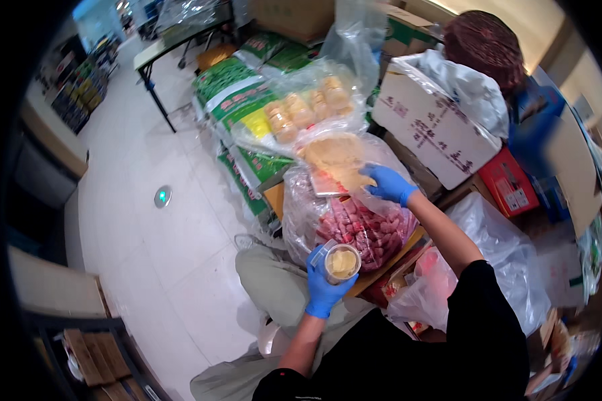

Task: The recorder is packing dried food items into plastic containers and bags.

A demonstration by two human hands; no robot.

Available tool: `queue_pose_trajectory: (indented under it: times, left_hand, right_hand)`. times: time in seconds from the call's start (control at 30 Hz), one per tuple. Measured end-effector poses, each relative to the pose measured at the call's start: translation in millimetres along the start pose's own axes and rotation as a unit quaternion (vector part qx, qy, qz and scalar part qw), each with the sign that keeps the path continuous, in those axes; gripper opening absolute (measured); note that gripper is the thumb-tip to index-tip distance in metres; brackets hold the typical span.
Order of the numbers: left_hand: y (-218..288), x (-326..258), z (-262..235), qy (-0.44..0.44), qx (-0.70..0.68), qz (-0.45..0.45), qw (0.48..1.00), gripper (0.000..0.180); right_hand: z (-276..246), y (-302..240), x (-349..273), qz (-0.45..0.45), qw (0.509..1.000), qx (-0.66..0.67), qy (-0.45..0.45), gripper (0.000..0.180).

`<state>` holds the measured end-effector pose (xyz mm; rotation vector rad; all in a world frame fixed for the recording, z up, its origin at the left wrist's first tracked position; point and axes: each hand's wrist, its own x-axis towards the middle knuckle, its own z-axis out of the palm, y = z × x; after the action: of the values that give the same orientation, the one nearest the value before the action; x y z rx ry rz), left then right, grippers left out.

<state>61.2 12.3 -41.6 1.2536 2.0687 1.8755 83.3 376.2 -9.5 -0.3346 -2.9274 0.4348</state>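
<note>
Pale floor tiles (134, 154) ran along the left side, with a round floor fixture (163, 196) glowing green among them. Green sacks (233, 90) were stacked ahead of the person, and on the near right corner of the stack rested clear plastic-wrapped columns of yellowish tubs (297, 112). Just nearer lay a tan food heap (338, 159) in clear plastic, at the far edge of a large clear bag full of pink pieces (361, 230).

The left hand (328, 286), in a blue glove, was wrapped around a round clear tub (342, 262), held mouth up beside the near left edge of that bag, with pale yellow pieces inside. The right hand (389, 184), gloved alike, reached to the right edge of the tan heap with its fingers bent; whether they pinched anything could not be told.

Farther right, a white printed box (415, 110) stood tilted, a white plastic bag (471, 93) spilling over its upper edge, and a red box (508, 184) sat just beside its lower right corner.
</note>
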Motion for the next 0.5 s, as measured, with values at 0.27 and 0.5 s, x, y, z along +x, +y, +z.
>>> queue_pose_trajectory:
  times: [0.27, 0.5]
  left_hand:
    - [-11.7, 1.2, -8.7, 0.048, 0.039, -0.014, 0.998, 0.082]
    - [-14.3, -2.9, -12.1, 0.042, 0.044, -0.009, 0.998, 0.084]
  right_hand:
    - [32.4, 31.3, -4.9, 0.080, 0.994, 0.057, 0.048, 0.040]
    - [24.0, 14.8, -15.3, 0.100, 0.988, 0.069, 0.095, 0.014]
